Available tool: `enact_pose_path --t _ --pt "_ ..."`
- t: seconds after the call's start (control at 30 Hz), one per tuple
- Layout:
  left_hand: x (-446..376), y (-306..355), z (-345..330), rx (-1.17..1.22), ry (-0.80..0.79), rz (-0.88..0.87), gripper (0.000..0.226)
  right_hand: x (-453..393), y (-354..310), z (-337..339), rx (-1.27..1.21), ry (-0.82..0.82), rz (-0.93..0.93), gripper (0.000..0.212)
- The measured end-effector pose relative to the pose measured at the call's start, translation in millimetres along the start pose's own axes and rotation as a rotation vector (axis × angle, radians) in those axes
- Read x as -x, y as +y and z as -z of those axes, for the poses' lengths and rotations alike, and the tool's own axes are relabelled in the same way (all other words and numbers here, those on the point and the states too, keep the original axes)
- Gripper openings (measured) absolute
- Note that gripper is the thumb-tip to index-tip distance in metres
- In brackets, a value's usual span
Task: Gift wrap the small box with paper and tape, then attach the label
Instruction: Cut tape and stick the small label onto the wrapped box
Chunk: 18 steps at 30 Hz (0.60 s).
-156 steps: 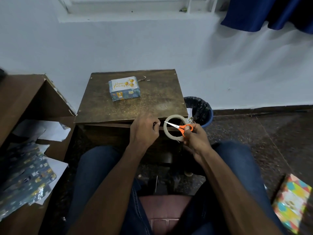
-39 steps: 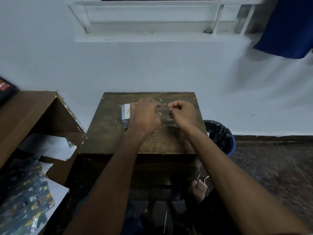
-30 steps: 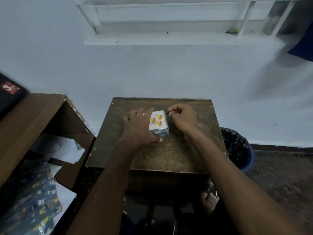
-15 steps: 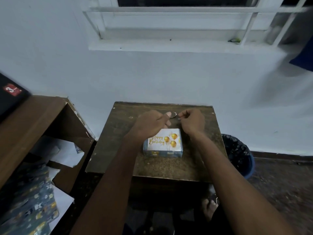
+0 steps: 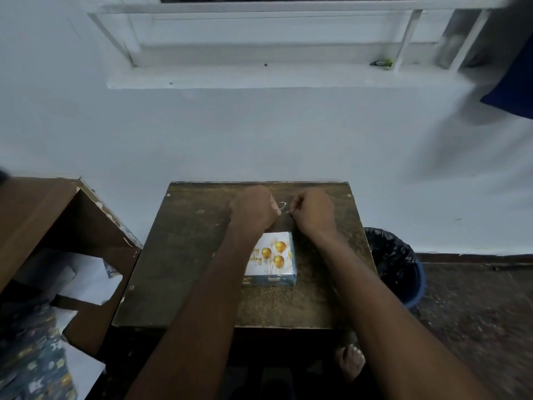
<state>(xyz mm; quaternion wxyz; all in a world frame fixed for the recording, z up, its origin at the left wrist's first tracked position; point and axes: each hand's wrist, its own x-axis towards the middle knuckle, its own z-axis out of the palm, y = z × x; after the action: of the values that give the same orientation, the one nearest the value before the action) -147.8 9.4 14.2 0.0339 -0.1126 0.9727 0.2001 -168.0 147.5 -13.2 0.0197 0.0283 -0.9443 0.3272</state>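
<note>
Small box [image 5: 271, 259] in blue gift paper, with its white gold-balloon label on top, sits wrapped mid-table [image 5: 184, 255], while curled left hand [image 5: 253, 210] and right hand [image 5: 314, 212] pinch something tiny beyond it, maybe tape.

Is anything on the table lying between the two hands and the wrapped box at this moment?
Nothing visible. The left hand and right hand work on a small strip beyond the wrapped box, with only bare table between; the left forearm crosses over the box's left part.

Table [image 5: 184, 255] left half bare; wrapped box [image 5: 274, 259] blocks centre.
</note>
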Motion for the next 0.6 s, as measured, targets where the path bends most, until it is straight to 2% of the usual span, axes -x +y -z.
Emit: enact_pose_path --t 0.07,0.2,0.33,0.6 --pt "2 0 0 0.008 0.006 -0.004 0.01 3 -1 2 0.022 -0.016 0.023 0.037" --pt "1 -8 5 0.183 0.086 -0.006 0.023 8 -1 6 0.076 -0.053 0.054 0.036" --pt "5 -14 11 0.249 0.177 -0.027 0.018 2 3 21 -0.048 -0.057 -0.034 0.018" --pt "20 50 -8 0.283 0.146 -0.22 0.022 1 39 69 -0.245 -0.021 -0.183 0.014"
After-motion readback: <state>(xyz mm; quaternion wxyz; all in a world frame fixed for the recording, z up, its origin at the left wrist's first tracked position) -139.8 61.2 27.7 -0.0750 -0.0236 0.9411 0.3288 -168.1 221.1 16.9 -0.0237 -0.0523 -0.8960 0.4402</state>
